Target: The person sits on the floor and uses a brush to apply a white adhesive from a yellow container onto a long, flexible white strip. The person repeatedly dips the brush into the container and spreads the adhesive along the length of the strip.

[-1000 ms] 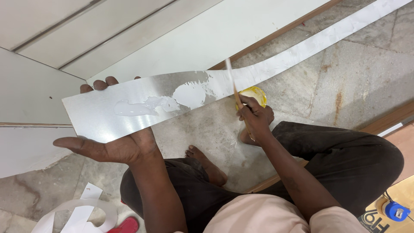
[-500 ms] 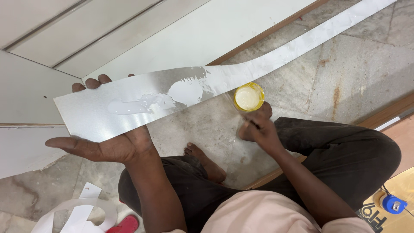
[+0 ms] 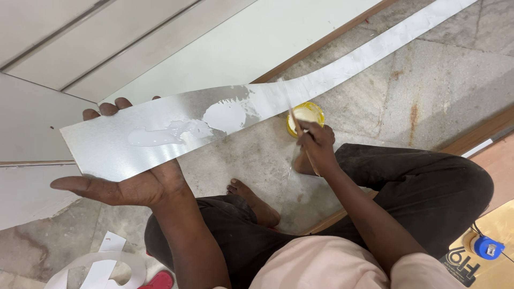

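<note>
At your right fingertips sits a thin stick (image 3: 296, 122), pinched tight between thumb and fingers of your right hand (image 3: 317, 145), its lower end dipped into the small yellow tub (image 3: 305, 116) of white glue that stands on the stone floor (image 3: 439, 80) just past your knuckles. Your left hand (image 3: 131, 184) lies open and flat, palm up, fingers spread wide under the near end of the long pale laminate strip (image 3: 160, 136); the fingertips show beyond its far edge. That strip runs away to the upper right, across the floor, and carries a wet white smear (image 3: 176, 130) near its middle, above your palm.

You seem to be at the reloading step: glue is on part of the strip, and the stick is back at the tub for more. Next, you likely need to lift a loaded stick without dripping, carry it left to the bare stretch, and keep the strip level on your palm so the wet patch does not run.
</note>
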